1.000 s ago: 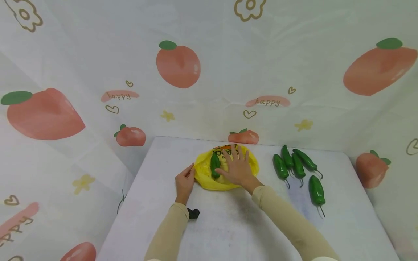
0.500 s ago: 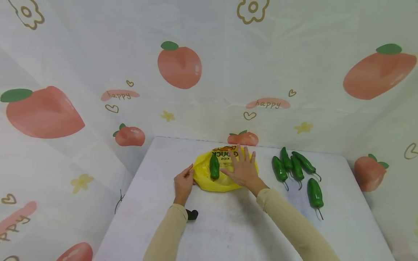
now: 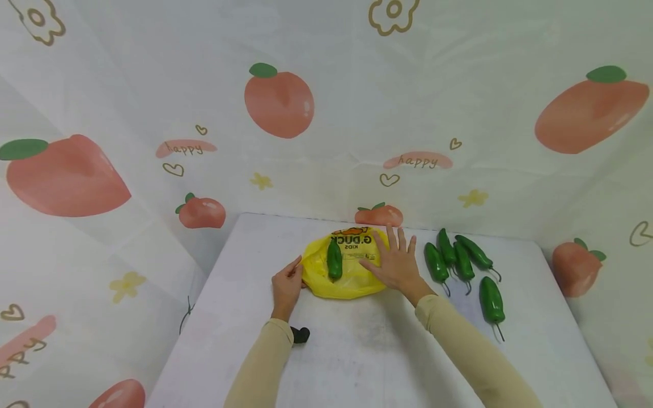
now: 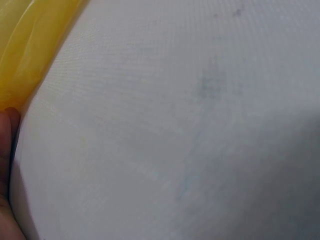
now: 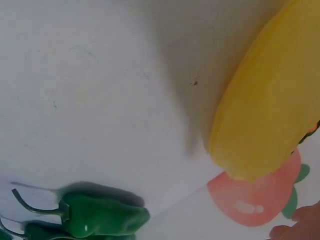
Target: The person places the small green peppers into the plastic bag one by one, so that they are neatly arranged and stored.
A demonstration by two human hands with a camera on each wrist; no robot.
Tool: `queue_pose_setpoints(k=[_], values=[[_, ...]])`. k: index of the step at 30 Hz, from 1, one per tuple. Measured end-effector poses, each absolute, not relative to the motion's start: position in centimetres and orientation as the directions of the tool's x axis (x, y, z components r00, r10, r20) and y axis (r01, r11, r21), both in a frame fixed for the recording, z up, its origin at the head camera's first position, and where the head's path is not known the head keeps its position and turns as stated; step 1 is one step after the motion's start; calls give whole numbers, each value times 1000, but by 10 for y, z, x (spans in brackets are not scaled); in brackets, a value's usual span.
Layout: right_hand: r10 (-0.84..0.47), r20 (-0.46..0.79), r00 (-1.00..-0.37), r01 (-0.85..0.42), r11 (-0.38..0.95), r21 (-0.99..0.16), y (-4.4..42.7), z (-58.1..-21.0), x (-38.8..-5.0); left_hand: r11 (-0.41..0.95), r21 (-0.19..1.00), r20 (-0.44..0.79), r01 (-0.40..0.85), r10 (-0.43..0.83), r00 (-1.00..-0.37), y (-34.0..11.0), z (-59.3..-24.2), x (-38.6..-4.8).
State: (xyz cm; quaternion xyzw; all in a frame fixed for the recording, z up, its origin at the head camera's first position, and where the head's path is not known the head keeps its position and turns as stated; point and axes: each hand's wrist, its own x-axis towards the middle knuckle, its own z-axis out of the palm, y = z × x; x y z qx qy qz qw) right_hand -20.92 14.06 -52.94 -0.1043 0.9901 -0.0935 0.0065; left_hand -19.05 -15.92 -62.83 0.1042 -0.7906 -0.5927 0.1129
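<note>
Sleeves [image 3: 260,365]: beige, long, down to both wrists.
Black object [image 3: 301,335]: small, just beside the left cuff, partly hidden; kind too unclear to tell.
Single pepper [image 3: 492,300]: green, on the white table [image 3: 347,362], a little apart from the cluster, thin stem toward the near side.
Left hand [image 3: 287,290]: grasping, with thumb and fingers pinching the left rim of the yellow bag [image 3: 342,290].
Right hand [image 3: 399,265]: released, fingers straight and spread, at the bag's right side; cannot tell whether touching the plastic.
Bag: flat on the table toward the back, between both hands, with "G.DUCK KIDS" lettering in reverse.
Bagged pepper [image 3: 334,260]: green, on the yellow plastic inside the rim, left of the lettering.
Pepper cluster [image 3: 463,259]: four, green, close together, right of the right hand, stems toward the near side.
Backdrop [image 3: 331,170]: white, behind the table, printed with peaches, hearts and "happy".
</note>
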Motion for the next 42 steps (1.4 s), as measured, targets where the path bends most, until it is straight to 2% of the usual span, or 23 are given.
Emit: queue_pose_setpoints(k=[18,33,42], values=[[-155,3,-988,-152,968,-201,185,-541,-208,297,955,66,-27,-302,-951,-159,-629,-189],[-84,-28,-996,-72,956,-283,221,-545,-208,301,953,50,-37,-278,-959,-159,-628,-190],[-64,13,-998,-65,957,-282,236,-549,-205,307,949,13,-74,-272,-962,-161,-626,-189]])
